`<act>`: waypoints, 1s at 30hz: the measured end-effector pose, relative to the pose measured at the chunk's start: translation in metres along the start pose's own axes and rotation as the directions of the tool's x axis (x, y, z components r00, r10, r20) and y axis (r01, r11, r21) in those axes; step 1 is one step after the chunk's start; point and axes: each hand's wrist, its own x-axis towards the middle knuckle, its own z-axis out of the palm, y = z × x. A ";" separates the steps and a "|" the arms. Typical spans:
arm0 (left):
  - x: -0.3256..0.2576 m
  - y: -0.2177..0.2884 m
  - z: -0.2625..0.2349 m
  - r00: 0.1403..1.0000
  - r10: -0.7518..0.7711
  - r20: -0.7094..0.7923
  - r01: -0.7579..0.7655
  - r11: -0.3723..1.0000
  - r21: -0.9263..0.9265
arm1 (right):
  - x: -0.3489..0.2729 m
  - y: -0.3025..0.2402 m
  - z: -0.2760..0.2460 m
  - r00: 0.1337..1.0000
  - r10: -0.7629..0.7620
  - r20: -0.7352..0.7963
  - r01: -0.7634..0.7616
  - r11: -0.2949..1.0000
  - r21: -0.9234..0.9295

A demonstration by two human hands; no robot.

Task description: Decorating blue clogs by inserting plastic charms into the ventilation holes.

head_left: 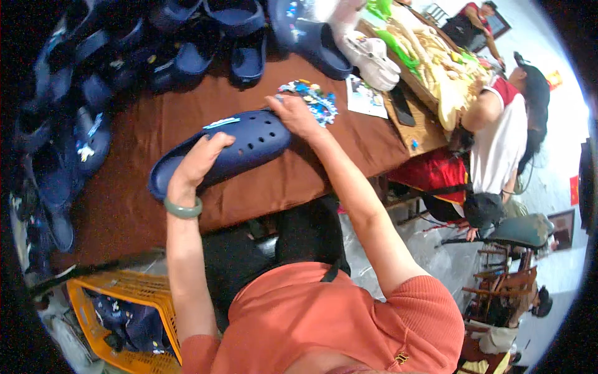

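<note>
A dark blue clog [249,146] with round holes in its upper lies tilted above the brown cloth, its toe toward the right. My left hand [202,156] is closed around its open heel side, thumb over the upper. A pale blue and white decoration [222,123] sits on the clog's far side. My right hand [293,115] is at the toe end, fingers curled together; what they pinch, if anything, is hidden. Just beyond it lies a pile of small blue, white and yellow shoe charms [317,103].
Many dark blue clogs [248,59] line the table's far and left sides. White clogs [374,62], a printed sheet [366,98] and a dark phone-like slab [402,106] lie at the right. An orange crate [118,280] stands lower left. A person [498,137] sits to the right.
</note>
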 end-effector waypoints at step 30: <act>-0.036 -0.006 0.017 0.991 0.127 -0.048 -0.110 0.959 0.262 | 0.037 -0.078 0.006 0.666 -0.245 0.705 0.336 0.942 0.010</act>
